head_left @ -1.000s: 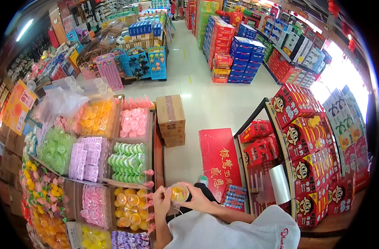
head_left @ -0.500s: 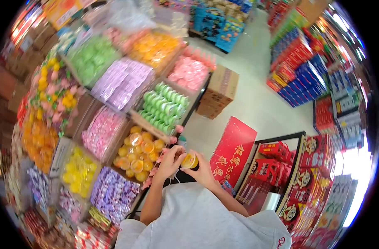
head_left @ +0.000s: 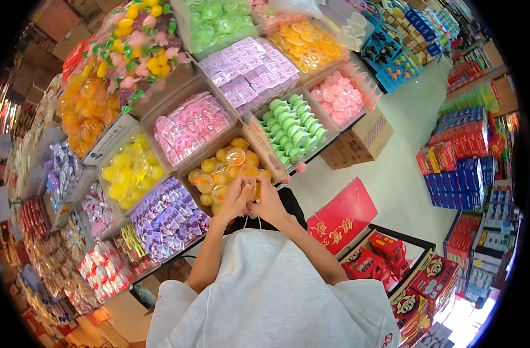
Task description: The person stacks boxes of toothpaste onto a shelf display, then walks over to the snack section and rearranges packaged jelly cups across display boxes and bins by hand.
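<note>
Cup [head_left: 250, 183], clear and round with yellow-orange contents, is in the head view between the fingers of both hands, just in front of the person's chest and over the near edge of a bin [head_left: 188, 184] of similar orange cups [head_left: 221, 177]. The left hand [head_left: 236, 200] grips its left side and the right hand [head_left: 269, 203] its right — fingers curled in, both sets of fingertips close together. Whether the lid is sealed is too small to tell. A white cord [head_left: 253, 223] hangs just below the hands, against the grey shirt [head_left: 259, 284]. Around the bin lie purple packets [head_left: 165, 219], yellow cups [head_left: 131, 172], pink packets [head_left: 191, 124] and green cups [head_left: 293, 129]. Beyond the stand's right edge are a carton [head_left: 358, 140] and — nearer the person — a red board [head_left: 345, 216] on the floor side.
</note>
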`<state>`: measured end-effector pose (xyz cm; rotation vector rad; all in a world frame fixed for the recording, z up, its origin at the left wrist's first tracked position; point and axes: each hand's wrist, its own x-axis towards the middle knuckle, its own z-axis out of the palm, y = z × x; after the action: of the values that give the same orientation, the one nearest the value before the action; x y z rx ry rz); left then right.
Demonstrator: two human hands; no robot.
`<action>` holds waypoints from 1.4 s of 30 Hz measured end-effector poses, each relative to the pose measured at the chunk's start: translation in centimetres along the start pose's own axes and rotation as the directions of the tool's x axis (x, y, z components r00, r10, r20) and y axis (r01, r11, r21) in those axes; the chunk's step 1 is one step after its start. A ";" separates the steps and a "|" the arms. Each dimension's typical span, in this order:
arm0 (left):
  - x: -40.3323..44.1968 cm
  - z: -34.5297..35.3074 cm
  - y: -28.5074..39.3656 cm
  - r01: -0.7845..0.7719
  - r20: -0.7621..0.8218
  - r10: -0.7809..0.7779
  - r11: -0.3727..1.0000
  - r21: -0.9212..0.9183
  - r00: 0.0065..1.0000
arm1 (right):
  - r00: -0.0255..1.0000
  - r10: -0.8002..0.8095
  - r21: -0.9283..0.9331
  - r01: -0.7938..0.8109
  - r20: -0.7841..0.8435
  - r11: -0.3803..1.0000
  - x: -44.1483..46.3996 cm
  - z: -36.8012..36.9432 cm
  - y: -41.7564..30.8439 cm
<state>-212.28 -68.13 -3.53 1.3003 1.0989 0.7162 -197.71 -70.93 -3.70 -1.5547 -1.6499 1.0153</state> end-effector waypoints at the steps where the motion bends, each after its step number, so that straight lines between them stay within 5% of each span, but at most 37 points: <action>1: 0.0 -0.4 -0.7 -0.003 -0.012 0.004 1.000 0.009 1.000 | 1.000 0.006 -0.038 -0.006 -0.006 0.999 0.4 0.6 0.1; 2: -0.1 -0.9 -1.4 0.001 -0.020 -0.001 1.000 0.005 1.000 | 1.000 0.004 -0.039 -0.004 0.004 0.999 0.8 1.1 0.2; 4: 0.1 -1.9 -1.4 -0.035 -0.042 0.048 0.961 0.276 0.998 | 0.998 0.014 0.000 -0.014 0.059 1.000 1.6 2.0 0.7; 8: 0.2 -4.7 -4.3 0.023 -0.072 -0.001 0.952 0.306 0.997 | 0.978 -0.008 -0.059 0.021 0.210 0.998 4.0 4.2 1.1; 10: -0.2 -5.7 -4.8 0.059 -0.215 -0.024 0.986 0.155 0.976 | 0.963 -0.094 -0.142 0.133 0.251 0.981 5.3 5.8 0.5; 12: -0.7 -7.0 -5.6 0.061 -0.298 0.024 0.960 0.272 0.954 | 0.962 -0.097 -0.188 0.148 0.255 0.971 6.3 7.3 -0.7; 14: -0.7 -8.1 -6.4 0.011 -0.507 0.101 0.977 0.214 0.856 | 0.950 -0.163 -0.252 0.232 0.268 0.939 7.6 8.5 -2.1; 16: -0.7 -8.9 -8.5 0.100 -0.540 -0.015 0.987 0.129 0.842 | 0.945 -0.178 -0.325 0.265 0.273 0.908 8.3 10.9 -1.9; 18: 0.1 -8.9 -11.6 0.007 -0.667 0.186 0.961 0.276 0.722 | 0.937 -0.206 -0.399 0.309 0.281 0.863 9.2 12.9 -0.3; 22: -0.5 -8.5 -14.3 0.167 -0.652 0.164 0.895 0.414 0.740 | 0.931 -0.205 -0.399 0.319 0.302 0.860 8.7 14.5 1.8; 42: -0.7 -7.8 -15.4 0.214 -0.679 0.119 0.898 0.386 0.724 | 0.942 -0.185 -0.324 0.274 0.279 0.906 8.6 15.0 4.1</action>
<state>-222.15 -68.53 -17.65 1.4013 2.0025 0.9920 -209.41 -63.89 -15.09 -1.4484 -2.2362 0.8338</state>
